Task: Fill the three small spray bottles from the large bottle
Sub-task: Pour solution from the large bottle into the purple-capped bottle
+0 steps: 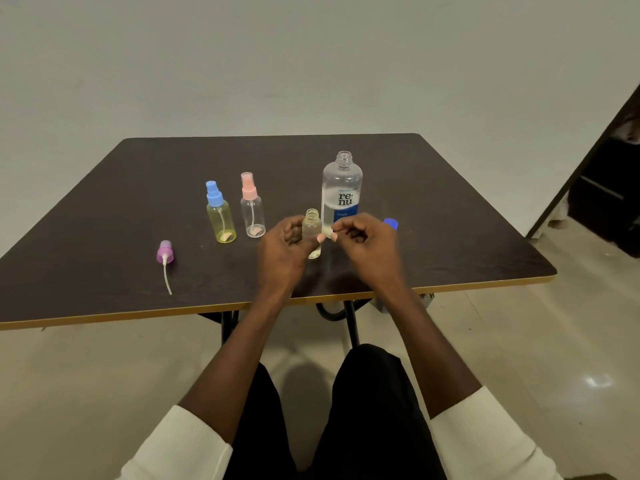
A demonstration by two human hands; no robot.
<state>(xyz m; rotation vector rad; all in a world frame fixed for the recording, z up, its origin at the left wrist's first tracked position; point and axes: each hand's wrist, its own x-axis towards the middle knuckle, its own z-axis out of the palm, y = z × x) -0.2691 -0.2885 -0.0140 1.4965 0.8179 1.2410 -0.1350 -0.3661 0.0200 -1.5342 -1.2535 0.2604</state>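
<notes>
My left hand [282, 247] grips a small clear spray bottle [312, 226] with no top, upright on the dark table [450, 209]. My right hand [367, 242] hovers just right of it, fingers curled with the fingertips near the bottle; whether it touches is unclear. Directly behind stands the large clear bottle [342, 188], uncapped, with a white and blue label. Its blue cap [391, 223] lies to the right, partly hidden by my right hand. A yellow bottle with a blue sprayer [220, 214] and a clear bottle with a pink sprayer [252, 209] stand at left.
A purple spray top with its white dip tube [165, 258] lies on the table at the near left. The table's front edge has a yellow rim [104, 315]. A dark doorway or cabinet [609, 181] is at the far right. My knees are below the table.
</notes>
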